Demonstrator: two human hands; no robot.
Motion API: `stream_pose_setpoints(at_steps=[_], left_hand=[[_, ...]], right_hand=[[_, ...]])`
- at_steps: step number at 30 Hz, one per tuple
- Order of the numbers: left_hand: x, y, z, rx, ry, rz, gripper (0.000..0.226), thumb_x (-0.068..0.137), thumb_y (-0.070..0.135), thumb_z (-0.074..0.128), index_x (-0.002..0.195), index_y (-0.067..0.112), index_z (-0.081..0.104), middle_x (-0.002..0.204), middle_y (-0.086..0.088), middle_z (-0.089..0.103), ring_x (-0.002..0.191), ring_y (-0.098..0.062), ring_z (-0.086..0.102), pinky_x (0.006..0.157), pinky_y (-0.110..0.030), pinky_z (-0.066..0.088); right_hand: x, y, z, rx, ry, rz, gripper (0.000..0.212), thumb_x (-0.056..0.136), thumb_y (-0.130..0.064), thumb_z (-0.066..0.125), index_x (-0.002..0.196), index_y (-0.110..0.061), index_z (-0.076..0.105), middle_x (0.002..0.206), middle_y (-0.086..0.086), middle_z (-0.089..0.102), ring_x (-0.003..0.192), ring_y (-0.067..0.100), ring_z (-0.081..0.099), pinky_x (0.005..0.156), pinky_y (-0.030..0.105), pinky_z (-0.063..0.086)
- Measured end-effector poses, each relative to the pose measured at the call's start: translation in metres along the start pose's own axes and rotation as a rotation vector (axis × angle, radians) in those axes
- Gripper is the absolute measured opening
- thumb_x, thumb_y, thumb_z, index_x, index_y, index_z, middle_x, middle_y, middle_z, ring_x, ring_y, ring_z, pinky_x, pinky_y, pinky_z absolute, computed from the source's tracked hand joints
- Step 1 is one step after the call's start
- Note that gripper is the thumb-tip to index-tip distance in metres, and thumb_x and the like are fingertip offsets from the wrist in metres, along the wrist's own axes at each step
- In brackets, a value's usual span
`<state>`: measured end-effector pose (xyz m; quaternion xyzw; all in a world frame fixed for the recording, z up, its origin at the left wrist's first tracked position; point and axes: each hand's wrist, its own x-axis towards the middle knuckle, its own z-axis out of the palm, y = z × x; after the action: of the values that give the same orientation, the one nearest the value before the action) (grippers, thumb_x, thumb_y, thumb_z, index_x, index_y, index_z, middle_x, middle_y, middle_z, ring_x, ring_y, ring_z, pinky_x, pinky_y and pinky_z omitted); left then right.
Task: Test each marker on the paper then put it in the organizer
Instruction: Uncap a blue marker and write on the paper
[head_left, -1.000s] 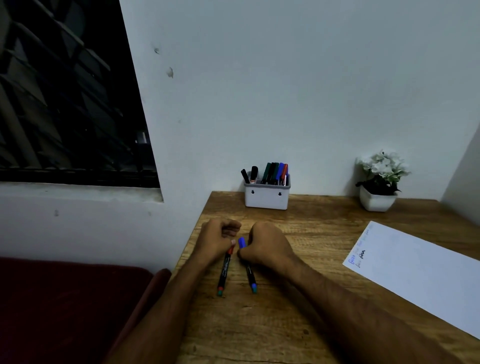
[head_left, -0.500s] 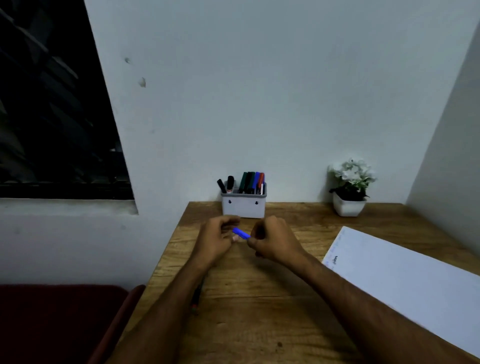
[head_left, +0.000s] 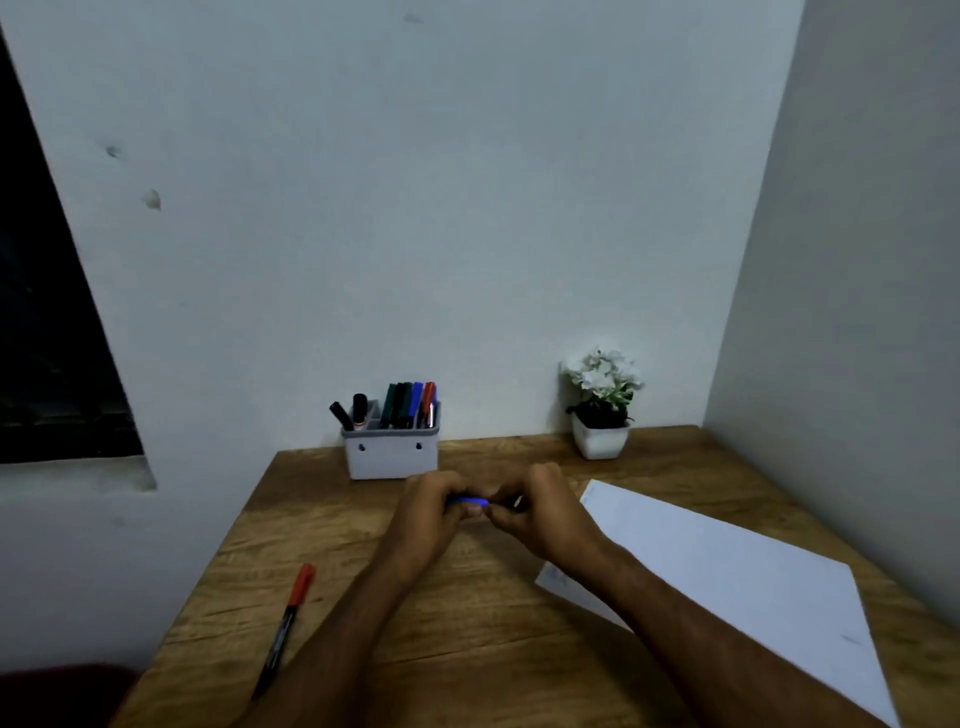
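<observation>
Both hands met above the middle of the wooden desk (head_left: 467, 649), with a blue marker (head_left: 470, 501) held between them. Its long axis ran left to right, nearly level and clear of the desk surface. The left hand (head_left: 426, 514) had its fingers curled round the blue cap end; the right hand (head_left: 540, 512) was clenched on the darker barrel end, most of which lay hidden inside the fist. The cap appeared to be still seated or only just parting, though blur at the join left this uncertain. The likely next move was a pull along that axis, each hand drawing outward to its own side.

The sheet of paper (head_left: 727, 582) lay on the right of the desk, its near-left corner just beside the right wrist, so the right hand was the nearer one for testing. The white organizer (head_left: 392, 454) stood at the far edge against the wall, just beyond the left hand, already holding several markers. A red-capped marker (head_left: 288, 618) lay untouched at the near left, pointing away from the viewer. A small potted plant (head_left: 600, 410) stood at the far right, and a dark window occupied the left wall
</observation>
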<state>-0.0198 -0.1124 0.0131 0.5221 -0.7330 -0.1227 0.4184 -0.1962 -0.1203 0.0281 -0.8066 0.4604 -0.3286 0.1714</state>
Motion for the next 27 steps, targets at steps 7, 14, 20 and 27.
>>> stream_pose_setpoints(at_steps=[7, 14, 20, 27], left_hand=[[0.007, 0.007, 0.017, -0.053, 0.050, -0.026, 0.023, 0.071, 0.003, 0.081, 0.085, 0.021, 0.079, 0.078, 0.018, 0.071, 0.081, 0.006, 0.065, 0.070, -0.006, 0.047], [0.008, -0.015, 0.016, 0.022, 0.066, -0.235, 0.025, 0.071, 0.014, 0.085, 0.094, 0.020, 0.079, 0.092, 0.009, 0.074, 0.085, 0.001, 0.063, 0.075, -0.006, 0.043], [0.002, -0.008, 0.033, 0.111, -0.047, -0.173, 0.020, 0.076, 0.021, 0.082, 0.093, 0.030, 0.076, 0.096, 0.017, 0.064, 0.088, 0.003, 0.056, 0.076, -0.009, 0.040], [0.002, -0.008, 0.035, 0.139, -0.047, -0.158, 0.026, 0.077, 0.020, 0.081, 0.102, 0.025, 0.075, 0.102, 0.010, 0.064, 0.088, -0.002, 0.056, 0.075, -0.011, 0.042]], right_hand=[[-0.006, 0.014, -0.012, 0.007, 0.028, 0.049, 0.016, 0.086, -0.026, 0.081, 0.082, -0.010, 0.083, 0.075, 0.002, 0.076, 0.064, 0.009, 0.064, 0.055, 0.017, 0.043], [-0.012, 0.040, -0.031, 0.040, 0.057, 0.202, 0.019, 0.084, -0.031, 0.084, 0.069, -0.023, 0.075, 0.071, -0.006, 0.072, 0.068, 0.005, 0.065, 0.060, 0.019, 0.046], [-0.019, 0.043, -0.041, 0.356, 0.072, 0.299, 0.001, 0.093, -0.008, 0.074, 0.093, -0.007, 0.073, 0.070, 0.005, 0.074, 0.054, 0.013, 0.067, 0.055, 0.035, 0.057], [-0.032, 0.049, -0.054, 0.786, 0.079, 0.326, 0.026, 0.105, 0.003, 0.047, 0.113, -0.005, 0.071, 0.090, 0.021, 0.075, 0.069, 0.031, 0.071, 0.062, 0.037, 0.062]])
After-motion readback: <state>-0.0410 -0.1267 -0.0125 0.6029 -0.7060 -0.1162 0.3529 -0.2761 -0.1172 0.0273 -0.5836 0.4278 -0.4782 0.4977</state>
